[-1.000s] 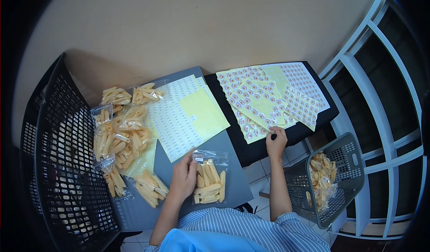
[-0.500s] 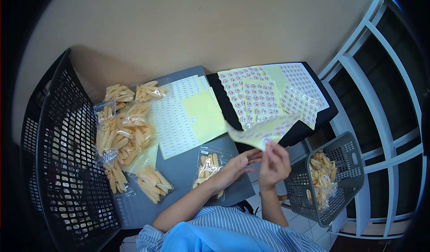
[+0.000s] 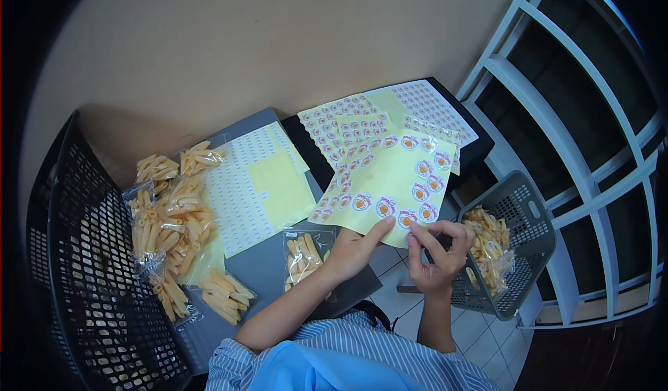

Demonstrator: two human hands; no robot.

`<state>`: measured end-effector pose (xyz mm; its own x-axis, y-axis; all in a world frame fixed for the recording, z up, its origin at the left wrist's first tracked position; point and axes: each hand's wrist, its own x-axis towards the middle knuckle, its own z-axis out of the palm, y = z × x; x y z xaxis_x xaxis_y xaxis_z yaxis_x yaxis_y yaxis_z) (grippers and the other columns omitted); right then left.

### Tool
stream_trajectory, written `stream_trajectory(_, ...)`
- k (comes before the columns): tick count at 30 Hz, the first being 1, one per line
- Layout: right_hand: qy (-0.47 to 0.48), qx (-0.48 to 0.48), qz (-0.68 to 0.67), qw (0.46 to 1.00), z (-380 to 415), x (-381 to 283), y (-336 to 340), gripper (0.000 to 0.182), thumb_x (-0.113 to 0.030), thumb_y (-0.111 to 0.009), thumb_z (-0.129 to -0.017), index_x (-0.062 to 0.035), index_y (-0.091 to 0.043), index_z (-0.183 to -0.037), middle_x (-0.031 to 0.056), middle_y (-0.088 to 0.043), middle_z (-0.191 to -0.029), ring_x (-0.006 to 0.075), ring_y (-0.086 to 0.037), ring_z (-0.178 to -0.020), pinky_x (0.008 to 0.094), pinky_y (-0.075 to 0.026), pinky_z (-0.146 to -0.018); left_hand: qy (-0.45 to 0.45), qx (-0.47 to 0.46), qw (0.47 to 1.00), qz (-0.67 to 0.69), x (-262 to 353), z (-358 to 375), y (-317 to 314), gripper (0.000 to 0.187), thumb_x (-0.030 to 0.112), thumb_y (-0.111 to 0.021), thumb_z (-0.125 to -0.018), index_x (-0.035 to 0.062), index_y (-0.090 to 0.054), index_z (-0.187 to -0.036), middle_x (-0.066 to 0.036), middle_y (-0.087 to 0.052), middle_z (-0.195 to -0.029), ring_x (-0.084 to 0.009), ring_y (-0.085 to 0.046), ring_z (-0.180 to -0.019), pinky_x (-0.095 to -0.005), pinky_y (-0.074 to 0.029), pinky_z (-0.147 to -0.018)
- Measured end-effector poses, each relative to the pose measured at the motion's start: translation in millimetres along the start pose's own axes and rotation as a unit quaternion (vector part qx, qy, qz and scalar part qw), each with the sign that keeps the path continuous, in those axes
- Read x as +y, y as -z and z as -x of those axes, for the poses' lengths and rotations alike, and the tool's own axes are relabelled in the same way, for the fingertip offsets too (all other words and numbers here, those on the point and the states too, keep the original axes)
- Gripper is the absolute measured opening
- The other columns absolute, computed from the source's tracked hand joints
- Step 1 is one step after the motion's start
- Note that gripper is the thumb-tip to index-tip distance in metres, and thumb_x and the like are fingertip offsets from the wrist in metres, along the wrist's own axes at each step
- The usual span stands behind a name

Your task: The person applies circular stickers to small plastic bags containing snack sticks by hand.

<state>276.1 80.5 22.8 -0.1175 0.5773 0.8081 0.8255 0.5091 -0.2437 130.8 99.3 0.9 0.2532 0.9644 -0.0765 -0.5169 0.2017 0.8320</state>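
Note:
A yellow sticker sheet (image 3: 376,179) with round orange-and-pink labels is raised above the table's front edge, several labels gone from its middle. My left hand (image 3: 358,252) grips its lower edge, thumb on top and the fingers underneath. At the sheet's lower right corner, my right hand (image 3: 438,255) has thumb and index finger pinched at a round label (image 3: 407,218); whether the label is lifted is unclear. Beside my left wrist, a clear bag of pale sticks (image 3: 304,255) lies on the grey table (image 3: 257,280).
Several filled bags (image 3: 174,217) are piled at the left beside a tall dark basket (image 3: 118,266). Small-print label sheets (image 3: 240,189) lie mid-table. More round-label sheets (image 3: 438,106) rest on a black surface behind. A green-grey basket (image 3: 518,213) with bags stands at the right, near white shelving (image 3: 543,113).
The sheet has turned from a tilted, blurred position to face the camera. My left hand has taken its lower edge, and my right fingers are at a label. The whole view has shifted.

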Motion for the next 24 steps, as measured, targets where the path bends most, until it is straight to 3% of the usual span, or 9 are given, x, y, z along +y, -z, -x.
stream_trajectory(2, 0.019, -0.006, -0.004, 1.000, -0.1, 2.1, 1.8, 0.024, -0.012, -0.071, -0.060, -0.0213, -0.068, -0.082, -0.0038, -0.052, -0.084, 0.0162, -0.046, -0.079, 0.0308, -0.030, -0.075, -0.068, 0.015, 0.993, -0.097, 0.1, 1.8, 2.2, 0.029, 0.015, -0.053, -0.086, -0.0028, -0.050, -0.109, -0.009, -0.058, -0.102, -0.0132, -0.055, -0.092, -0.0272, -0.045, -0.076)
stream_trajectory(8, 0.050, 0.000, -0.018, 0.999, 5.0, -1.6, -4.6, 0.026, -0.012, -0.074, -0.057, -0.0239, -0.068, -0.079, -0.0062, -0.051, -0.082, 0.0150, -0.046, -0.080, 0.0310, -0.030, -0.075, -0.129, 0.049, 0.981, -0.137, 6.9, 7.5, 3.0, 0.027, 0.013, -0.052, -0.086, -0.0043, -0.051, -0.106, -0.010, -0.058, -0.101, -0.0132, -0.055, -0.090, -0.0270, -0.044, -0.076)
stream_trajectory(22, 0.061, 0.052, -0.062, 0.995, 24.3, -8.3, -5.3, 0.021, -0.015, -0.075, -0.057, -0.0229, -0.069, -0.075, -0.0022, -0.039, -0.080, 0.0180, -0.044, -0.088, 0.0321, -0.033, -0.072, -0.105, 0.102, 0.988, -0.040, 2.9, 3.3, 17.3, 0.030, 0.014, -0.054, -0.084, -0.0053, -0.050, -0.107, -0.009, -0.058, -0.101, -0.0130, -0.055, -0.090, -0.0254, -0.043, -0.076)
stream_trajectory(24, 0.067, 0.058, -0.091, 0.992, 25.8, -8.0, -3.4, 0.017, -0.015, -0.072, -0.063, -0.0216, -0.068, -0.078, 0.0004, -0.039, -0.083, 0.0186, -0.044, -0.088, 0.0324, -0.035, -0.073, -0.118, 0.113, 0.986, -0.025, -0.2, 0.2, 22.2, 0.031, 0.014, -0.054, -0.084, -0.0051, -0.050, -0.108, -0.009, -0.057, -0.101, -0.0129, -0.055, -0.090, -0.0255, -0.043, -0.077)
